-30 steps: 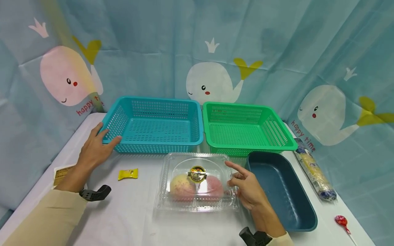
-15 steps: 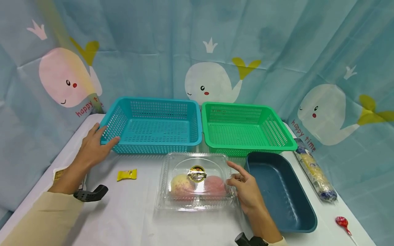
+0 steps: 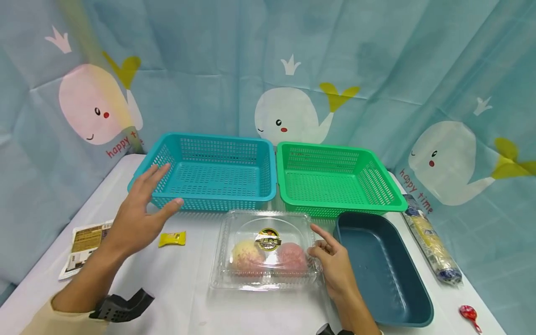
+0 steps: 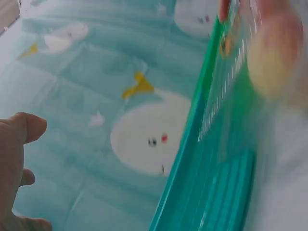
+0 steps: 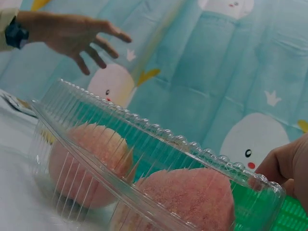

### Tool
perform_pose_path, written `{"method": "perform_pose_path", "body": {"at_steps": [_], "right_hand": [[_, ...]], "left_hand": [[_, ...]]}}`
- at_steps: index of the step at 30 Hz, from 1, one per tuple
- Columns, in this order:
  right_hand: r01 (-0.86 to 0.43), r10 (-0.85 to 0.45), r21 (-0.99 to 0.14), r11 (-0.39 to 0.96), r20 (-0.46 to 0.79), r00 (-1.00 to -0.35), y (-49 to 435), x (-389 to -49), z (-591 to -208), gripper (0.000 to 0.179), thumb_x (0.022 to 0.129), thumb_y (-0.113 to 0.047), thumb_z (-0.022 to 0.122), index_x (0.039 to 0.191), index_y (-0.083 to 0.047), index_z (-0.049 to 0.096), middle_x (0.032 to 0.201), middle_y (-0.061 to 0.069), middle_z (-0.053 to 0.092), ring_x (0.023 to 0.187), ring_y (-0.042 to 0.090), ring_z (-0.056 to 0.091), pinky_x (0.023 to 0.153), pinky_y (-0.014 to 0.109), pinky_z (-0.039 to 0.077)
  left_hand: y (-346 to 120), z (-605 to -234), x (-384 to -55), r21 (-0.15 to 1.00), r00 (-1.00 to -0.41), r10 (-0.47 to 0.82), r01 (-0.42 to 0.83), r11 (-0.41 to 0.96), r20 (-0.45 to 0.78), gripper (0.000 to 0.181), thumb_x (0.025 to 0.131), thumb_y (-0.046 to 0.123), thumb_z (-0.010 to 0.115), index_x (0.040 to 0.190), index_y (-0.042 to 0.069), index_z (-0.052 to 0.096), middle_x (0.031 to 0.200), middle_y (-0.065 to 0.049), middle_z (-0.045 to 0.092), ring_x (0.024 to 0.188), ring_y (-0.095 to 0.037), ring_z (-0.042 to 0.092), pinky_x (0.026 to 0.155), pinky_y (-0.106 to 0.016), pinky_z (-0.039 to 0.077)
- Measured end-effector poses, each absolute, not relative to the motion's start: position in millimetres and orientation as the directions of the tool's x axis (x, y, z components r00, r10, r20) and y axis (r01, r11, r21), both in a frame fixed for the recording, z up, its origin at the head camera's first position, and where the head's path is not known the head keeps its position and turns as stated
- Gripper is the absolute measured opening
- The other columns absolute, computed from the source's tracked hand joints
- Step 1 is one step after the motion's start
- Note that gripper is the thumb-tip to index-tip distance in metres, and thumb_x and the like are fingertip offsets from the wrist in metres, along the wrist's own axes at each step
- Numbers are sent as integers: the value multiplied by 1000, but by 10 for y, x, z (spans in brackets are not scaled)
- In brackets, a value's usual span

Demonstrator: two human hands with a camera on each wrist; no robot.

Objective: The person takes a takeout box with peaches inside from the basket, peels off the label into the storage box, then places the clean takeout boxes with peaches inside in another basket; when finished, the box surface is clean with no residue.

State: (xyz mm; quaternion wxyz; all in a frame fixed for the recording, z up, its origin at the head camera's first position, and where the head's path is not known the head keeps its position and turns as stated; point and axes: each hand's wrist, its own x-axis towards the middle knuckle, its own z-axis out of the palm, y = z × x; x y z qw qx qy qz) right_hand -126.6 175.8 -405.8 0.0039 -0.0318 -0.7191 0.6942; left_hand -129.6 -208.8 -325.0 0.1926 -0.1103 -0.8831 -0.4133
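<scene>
A clear plastic clamshell box (image 3: 265, 274) with a gold-and-black sticker lies on the white table. Inside sit two round, peach-like pieces, one yellow and pink (image 3: 248, 257), the other pink (image 3: 292, 257). My right hand (image 3: 335, 265) holds the box by its right edge, thumb on the rim and index finger stretched out. In the right wrist view its fingers (image 5: 276, 171) are at the box's corner. My left hand (image 3: 140, 218), fingers spread and holding nothing, is raised in front of the blue basket (image 3: 209, 203). A yellow-wrapped sweet (image 3: 172, 239) lies just right of it.
A green basket (image 3: 341, 204) stands right of the blue one at the back. The dark blue tub (image 3: 385, 274) sits close beside my right hand. Farther right are a packet of noodles (image 3: 431, 242) and a red lollipop (image 3: 469, 312). A flat packet (image 3: 85, 244) lies at left.
My left hand has left the blue basket's left corner and lifted toward me and to the right, uncovering more of the flat packet. My right hand stays at the box.
</scene>
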Motion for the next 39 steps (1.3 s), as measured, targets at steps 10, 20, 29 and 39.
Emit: {"method": "perform_pose_path", "body": {"at_steps": [10, 20, 29, 39], "right_hand": [[26, 38, -999, 27, -25, -999, 1756, -1258, -4069, 56, 85, 7, 59, 137, -13, 55, 94, 11, 45, 92, 24, 42, 80, 31, 41], [27, 51, -999, 36, -25, -998, 1754, -1262, -4066, 56, 85, 8, 59, 137, -13, 55, 97, 12, 43, 94, 24, 41, 83, 32, 38], [27, 56, -999, 24, -26, -998, 1752, -1269, -4070, 57, 84, 8, 59, 136, -12, 56, 96, 12, 43, 94, 24, 41, 82, 31, 39], [28, 62, -1000, 12, -27, -998, 1745, -1274, -4088, 58, 82, 10, 58, 136, -11, 56, 95, 11, 43, 93, 24, 41, 79, 31, 40]], "left_hand": [[-1773, -3335, -1147, 733, -886, 107, 436, 522, 451, 74, 91, 12, 66, 153, 25, 29, 157, -13, 17, 140, -39, 18, 96, -69, 31], [-1585, -3534, -1114, 776, -914, 148, 399, 488, 377, 70, 94, 17, 64, 153, 25, 29, 156, -15, 17, 139, -42, 20, 99, -65, 33], [-1447, -3706, -1133, 811, -937, 171, 349, 469, 304, 67, 95, 25, 63, 153, 28, 30, 156, -17, 17, 138, -43, 21, 96, -64, 37], [-1339, -3910, -1200, 850, -950, 219, 298, 435, 222, 65, 95, 32, 62, 152, 25, 32, 155, -21, 16, 133, -47, 30, 91, -61, 44]]}}
